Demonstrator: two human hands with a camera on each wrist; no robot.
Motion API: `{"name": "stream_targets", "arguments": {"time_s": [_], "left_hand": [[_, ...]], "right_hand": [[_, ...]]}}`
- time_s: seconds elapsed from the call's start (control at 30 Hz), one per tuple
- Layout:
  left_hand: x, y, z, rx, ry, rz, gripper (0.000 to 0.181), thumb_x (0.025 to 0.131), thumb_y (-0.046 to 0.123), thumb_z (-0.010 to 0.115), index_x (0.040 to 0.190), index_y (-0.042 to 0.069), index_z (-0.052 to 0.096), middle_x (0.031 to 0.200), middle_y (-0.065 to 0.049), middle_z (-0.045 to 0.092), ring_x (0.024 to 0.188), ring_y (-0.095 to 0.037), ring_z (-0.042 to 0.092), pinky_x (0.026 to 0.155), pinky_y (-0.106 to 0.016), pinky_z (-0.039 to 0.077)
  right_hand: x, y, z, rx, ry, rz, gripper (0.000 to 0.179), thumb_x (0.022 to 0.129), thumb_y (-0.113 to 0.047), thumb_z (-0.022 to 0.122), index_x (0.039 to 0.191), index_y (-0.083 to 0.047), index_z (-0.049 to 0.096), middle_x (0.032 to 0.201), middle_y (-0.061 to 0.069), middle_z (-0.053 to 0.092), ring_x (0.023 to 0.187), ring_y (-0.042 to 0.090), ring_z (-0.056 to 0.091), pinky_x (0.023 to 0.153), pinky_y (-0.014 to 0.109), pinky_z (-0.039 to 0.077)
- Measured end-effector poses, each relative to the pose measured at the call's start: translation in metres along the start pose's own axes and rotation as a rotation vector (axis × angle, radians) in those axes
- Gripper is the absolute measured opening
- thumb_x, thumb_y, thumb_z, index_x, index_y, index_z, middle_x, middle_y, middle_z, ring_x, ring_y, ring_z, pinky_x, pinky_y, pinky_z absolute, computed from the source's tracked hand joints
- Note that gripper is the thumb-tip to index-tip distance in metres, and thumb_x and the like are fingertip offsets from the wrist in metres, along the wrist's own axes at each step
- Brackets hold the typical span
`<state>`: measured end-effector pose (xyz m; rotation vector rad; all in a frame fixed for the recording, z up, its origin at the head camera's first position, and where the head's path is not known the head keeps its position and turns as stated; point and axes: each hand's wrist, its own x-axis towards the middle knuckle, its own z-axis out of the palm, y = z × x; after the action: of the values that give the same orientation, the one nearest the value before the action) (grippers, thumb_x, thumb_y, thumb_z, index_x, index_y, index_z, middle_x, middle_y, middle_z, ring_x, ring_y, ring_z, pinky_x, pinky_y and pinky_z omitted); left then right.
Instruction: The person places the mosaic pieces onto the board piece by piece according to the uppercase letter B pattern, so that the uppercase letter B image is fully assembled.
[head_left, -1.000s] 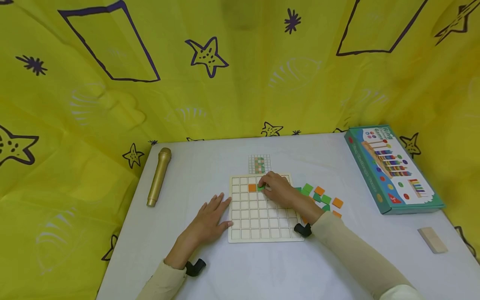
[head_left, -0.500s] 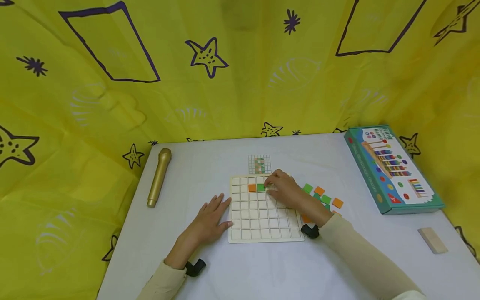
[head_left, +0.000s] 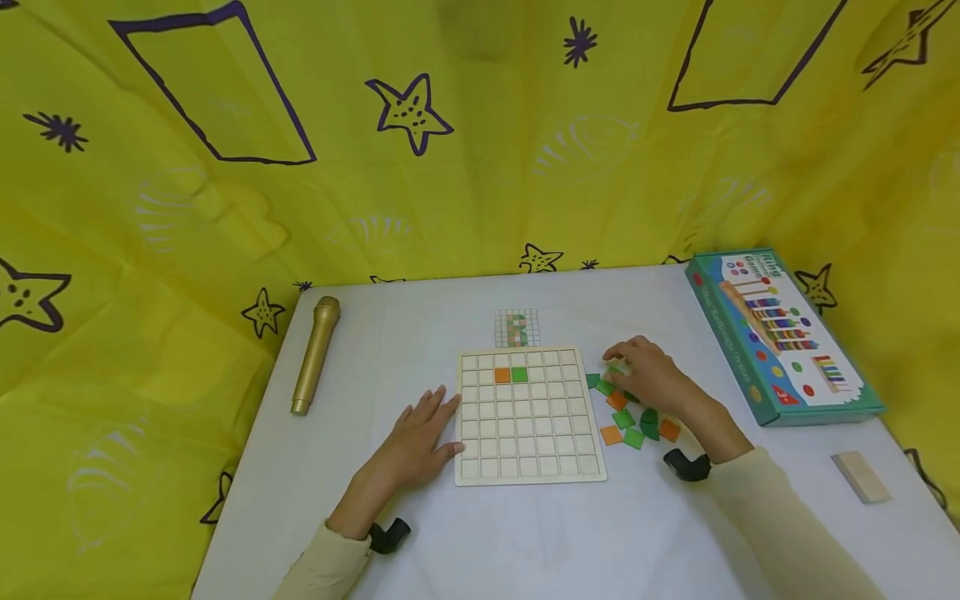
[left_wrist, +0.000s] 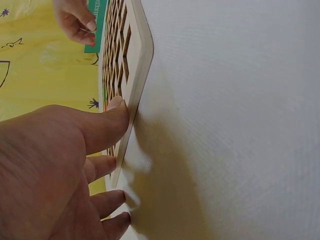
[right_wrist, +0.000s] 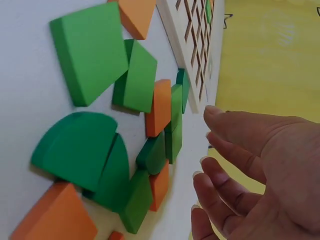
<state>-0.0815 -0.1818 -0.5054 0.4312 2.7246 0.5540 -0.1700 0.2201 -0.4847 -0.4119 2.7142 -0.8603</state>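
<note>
A pale wooden grid board [head_left: 530, 468] lies flat on the white table, one orange square tile [head_left: 502, 376] and one green square tile [head_left: 519, 375] side by side in its second row. My left hand [head_left: 418, 442] rests at the board's left edge, fingers spread; in the left wrist view its thumb [left_wrist: 107, 125] touches the rim. Over the loose pile right of the board hovers my right hand [head_left: 651, 375], fingers loosely bent and holding nothing. Beneath and beside it lie several orange, green and dark green pieces, among them a quarter-round piece [right_wrist: 75, 147] and a green square [right_wrist: 92, 55].
Behind the board lies a small printed grid card [head_left: 517, 328] with a coloured pattern. A gold microphone [head_left: 316, 354] lies at the left. To the right are a boxed ring game [head_left: 783, 337] and a small wooden block [head_left: 861, 477]. Yellow patterned cloth [head_left: 480, 167] hangs behind.
My right hand has let go of the green tile, now seated beside the orange one, and has moved right to the loose pieces. The left hand stays at the board's edge.
</note>
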Motion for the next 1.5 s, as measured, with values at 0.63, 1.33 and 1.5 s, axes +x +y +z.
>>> {"name": "stream_targets", "arguments": {"time_s": [0.63,1.33,1.5], "left_hand": [[0.000,0.000,0.000,-0.001,0.006,0.000,0.075,0.105,0.043,0.064,0.167,0.016,0.033,0.175,-0.015,0.021,0.163,-0.038,0.017,0.128,-0.062,0.018],[-0.001,0.000,-0.001,-0.007,0.007,0.009,0.074,0.105,0.042,0.064,0.167,0.015,0.033,0.175,-0.016,0.021,0.162,-0.038,0.017,0.128,-0.063,0.018],[0.000,-0.001,0.001,-0.005,0.007,0.011,0.074,0.105,0.042,0.064,0.167,0.015,0.033,0.175,-0.015,0.022,0.163,-0.038,0.017,0.128,-0.063,0.018]], "right_hand": [[0.016,-0.011,0.023,-0.161,0.011,-0.028,0.025,0.097,-0.018,0.077,0.120,-0.009,0.070,0.116,0.013,0.065,0.110,0.038,0.059,0.085,0.055,0.038],[0.044,0.008,0.010,-0.022,0.030,0.028,0.030,0.109,-0.017,0.059,0.127,0.007,0.064,0.114,0.022,0.062,0.098,0.032,0.059,0.093,0.053,0.052],[0.045,0.008,0.008,0.035,-0.030,0.045,0.034,0.105,-0.015,0.065,0.129,0.008,0.060,0.121,0.027,0.056,0.106,0.037,0.056,0.099,0.056,0.050]]}}
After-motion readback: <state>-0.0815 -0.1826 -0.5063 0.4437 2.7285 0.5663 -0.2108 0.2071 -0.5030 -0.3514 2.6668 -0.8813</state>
